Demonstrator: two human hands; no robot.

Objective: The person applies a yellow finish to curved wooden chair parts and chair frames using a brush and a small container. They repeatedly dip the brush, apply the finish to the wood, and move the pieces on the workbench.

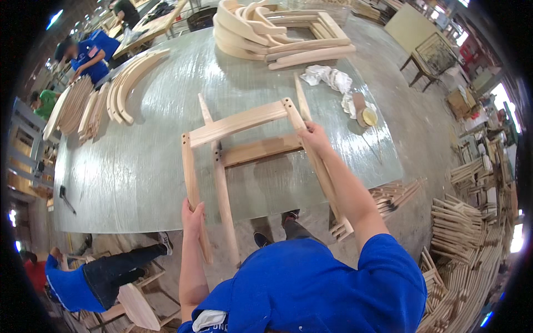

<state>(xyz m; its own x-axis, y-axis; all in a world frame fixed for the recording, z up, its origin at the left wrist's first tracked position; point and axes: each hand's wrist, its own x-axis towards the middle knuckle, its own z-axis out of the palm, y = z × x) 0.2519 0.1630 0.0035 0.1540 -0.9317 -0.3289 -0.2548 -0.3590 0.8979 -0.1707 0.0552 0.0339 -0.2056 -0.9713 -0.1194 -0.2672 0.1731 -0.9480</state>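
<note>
I hold a pale wooden chair frame (239, 125), two long legs joined by a crossrail, tilted at the near edge of the table (139, 183). My left hand (193, 215) is closed round its left leg, low down. Higher up, my right hand (314, 136) grips the right leg. A second, similar frame with a crossrail (261, 151) lies beneath or behind the first, its left leg (221, 194) reaching past the table edge. Whether the two frames touch is hard to tell. Dark holes show at the joints of both.
Curved wooden parts and assembled frames (266, 39) are piled at the table's far side. More curved strips (125, 89) lie at the left. Crumpled white cloth (327, 77) and a small round container (367, 116) sit at the right. Stacked sticks (458, 227) fill the floor at right. Other people work nearby.
</note>
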